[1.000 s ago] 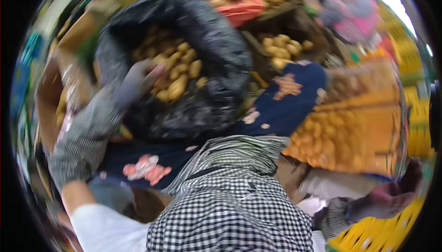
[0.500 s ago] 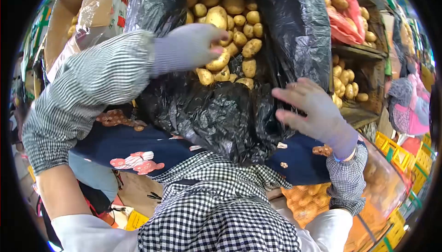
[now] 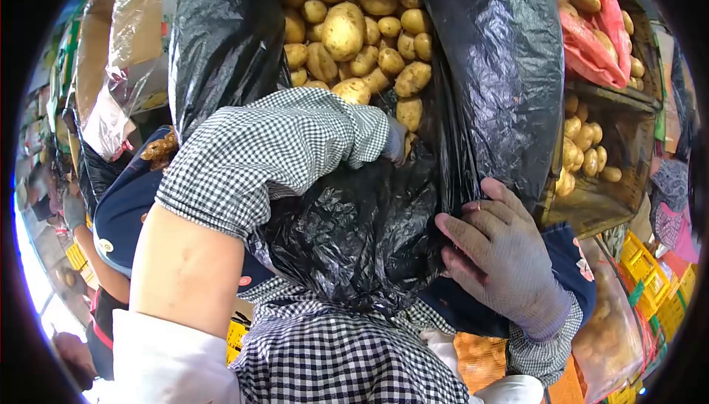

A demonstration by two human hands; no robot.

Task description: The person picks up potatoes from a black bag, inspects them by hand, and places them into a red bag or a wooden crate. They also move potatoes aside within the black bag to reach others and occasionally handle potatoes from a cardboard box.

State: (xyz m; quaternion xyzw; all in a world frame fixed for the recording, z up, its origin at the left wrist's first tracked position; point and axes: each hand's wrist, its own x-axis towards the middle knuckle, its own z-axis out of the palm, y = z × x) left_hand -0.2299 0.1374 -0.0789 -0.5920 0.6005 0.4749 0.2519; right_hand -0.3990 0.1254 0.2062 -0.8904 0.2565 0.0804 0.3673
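A large black plastic bag (image 3: 354, 219) lies open over the lap, with many potatoes (image 3: 343, 31) inside. My left hand (image 3: 396, 142), gloved in grey, reaches down at the near edge of the potatoes. Its sleeve and the bag hide most of it, so its fingers cannot be made out. On the right, my right hand (image 3: 502, 249), gloved too, rests against the bag's near right side with its fingers spread and nothing visible in them.
At the upper right are a pink bag of potatoes (image 3: 602, 35) and a wooden crate (image 3: 613, 204) with more. Yellow crates (image 3: 642, 260) stand at the right edge. Cardboard (image 3: 136, 27) is at the upper left. Another person's arm (image 3: 107, 260) shows at the left.
My left hand has moved from above the potatoes down and right to their near edge. My right hand has shifted lower, onto the bag. The view has moved closer to the bag.
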